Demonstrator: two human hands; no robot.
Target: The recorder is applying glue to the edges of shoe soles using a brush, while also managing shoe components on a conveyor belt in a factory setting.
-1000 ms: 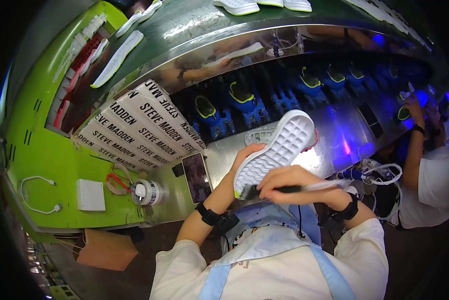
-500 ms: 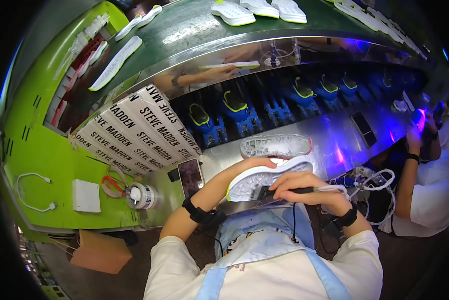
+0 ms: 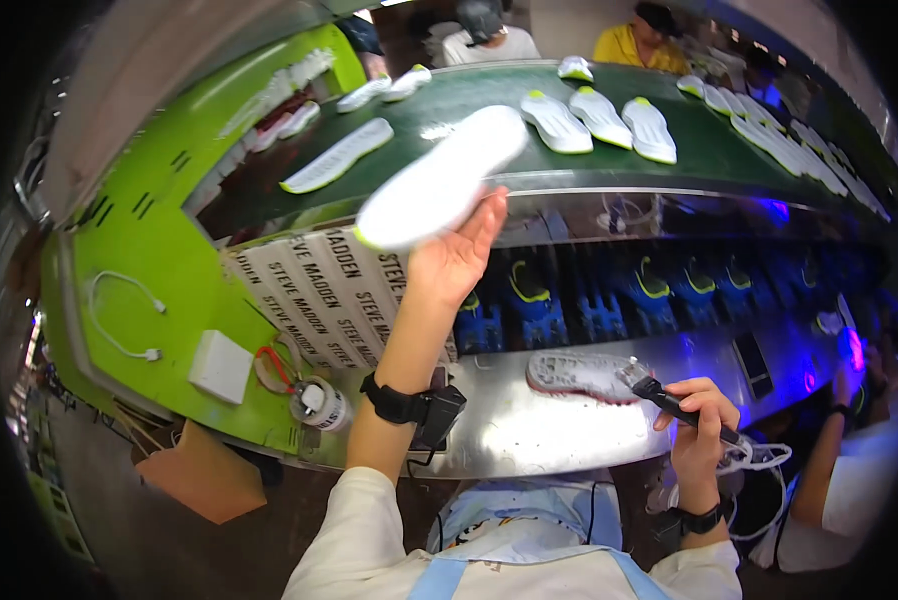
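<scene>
My left hand [image 3: 459, 250] is raised at the near edge of the green belt [image 3: 429, 95]. Its fingers are stretched along the edge of a white shoe sole [image 3: 449, 175] with a lime-green tip, blurred by motion; the thumb is hidden. Lower right, my right hand [image 3: 701, 420] is closed round the dark handle of a brush [image 3: 669, 398]. The brush head meets the right end of a grey, wet-looking, sole-shaped piece [image 3: 579, 375] with a reddish rim, lying on the metal worktop [image 3: 509, 430].
Several white soles [image 3: 601, 117] lie on the belt. Below it, blue holders carry dark shoe uppers [image 3: 529, 285]. A printed box [image 3: 309, 290], white box [image 3: 220, 366] and tape roll [image 3: 319, 403] stand left. A phone [image 3: 752, 365] lies right, near a co-worker's arm [image 3: 829, 455].
My left hand has carried the sole from in front of me up and left to the belt. My right hand has moved right, taking the brush onto the grey sole-shaped piece. The view has shifted.
</scene>
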